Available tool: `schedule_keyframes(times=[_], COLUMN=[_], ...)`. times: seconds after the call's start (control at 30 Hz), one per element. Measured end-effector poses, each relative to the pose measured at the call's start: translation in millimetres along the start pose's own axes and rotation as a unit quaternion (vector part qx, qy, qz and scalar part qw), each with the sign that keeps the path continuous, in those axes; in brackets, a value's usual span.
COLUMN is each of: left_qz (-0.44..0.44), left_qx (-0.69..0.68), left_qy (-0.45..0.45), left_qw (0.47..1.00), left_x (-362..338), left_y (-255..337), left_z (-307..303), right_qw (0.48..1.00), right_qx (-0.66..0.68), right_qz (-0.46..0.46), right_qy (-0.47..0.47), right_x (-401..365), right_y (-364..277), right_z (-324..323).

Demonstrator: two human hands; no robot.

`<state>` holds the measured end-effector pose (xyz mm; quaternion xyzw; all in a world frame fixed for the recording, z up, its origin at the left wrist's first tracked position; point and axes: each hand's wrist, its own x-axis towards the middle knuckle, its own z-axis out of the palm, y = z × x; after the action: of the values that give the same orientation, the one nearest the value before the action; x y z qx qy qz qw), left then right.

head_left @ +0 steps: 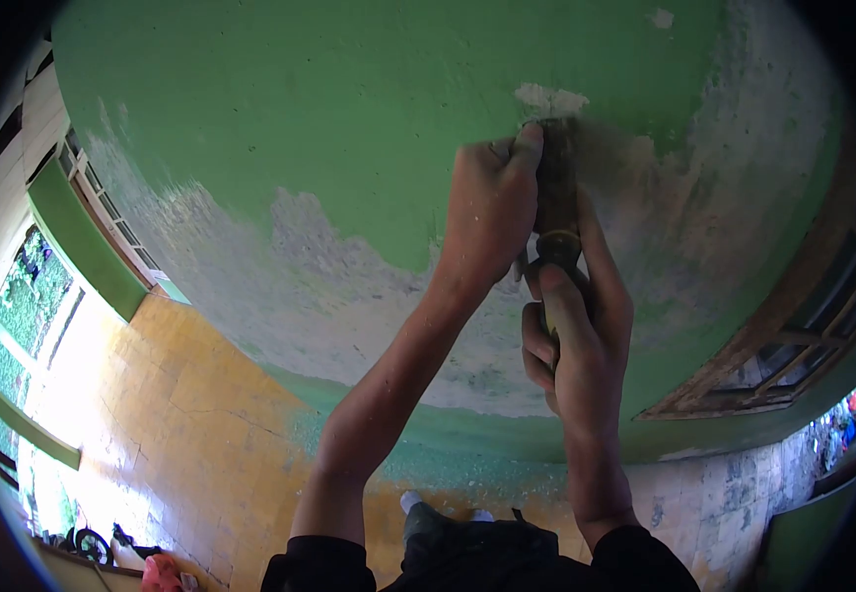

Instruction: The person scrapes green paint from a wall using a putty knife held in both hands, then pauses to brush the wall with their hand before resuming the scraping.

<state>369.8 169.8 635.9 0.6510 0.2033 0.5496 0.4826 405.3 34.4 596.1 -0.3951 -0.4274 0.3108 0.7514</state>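
Observation:
My right hand (586, 340) is wrapped round the dark handle of a paint scraper (557, 183), its thumb lying along the handle. The flat blade points up the wall, its tip just below a pale bare patch (550, 100) in the green paint. My left hand (492, 202) is closed at the blade's left edge, the thumb pressed near the tip. Its curled fingers are partly hidden. Before me the green wall (349, 118) has broad whitish areas (320, 266) where paint is gone.
A wooden-framed window (793, 355) is low at the right. Yellowish floor tiles (201, 395) run along the wall's foot, with green flakes (428, 472) scattered there. At the left stand a green pillar (88, 232) and a door frame. A red bag (161, 572) lies at lower left.

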Motion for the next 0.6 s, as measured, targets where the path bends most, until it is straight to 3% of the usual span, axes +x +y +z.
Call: schedule_keyframes(times=[0.1,0.27,0.37,0.47,0.6], left_qz=[-0.006,0.079,-0.018,0.015,0.007], left_qx=[0.042,0.052,0.04,0.096,0.042], left_qy=[0.009,0.042,0.011,0.012,-0.009], left_qw=[0.999,0.995,0.999,0.995,0.999], left_x=[-3.8,16.4,5.8,-0.1,-2.1], left_y=[2.7,8.2,29.9,4.9,2.6], left_z=[-0.7,1.9,-1.9,-4.0,-2.3], right_qw=[1.0,1.0,1.0,1.0,0.999], right_qx=[0.01,0.016,0.008,-0.002,0.026], right_qz=[0.004,-0.014,-0.006,0.011,0.017], right_qy=[0.005,-0.015,0.006,0.004,0.003], right_x=[-2.5,17.2,8.9,0.9,0.7], right_y=[2.0,-9.3,-12.6,0.8,-0.1], right_z=[-0.1,3.3,11.8,-0.6,-4.7])
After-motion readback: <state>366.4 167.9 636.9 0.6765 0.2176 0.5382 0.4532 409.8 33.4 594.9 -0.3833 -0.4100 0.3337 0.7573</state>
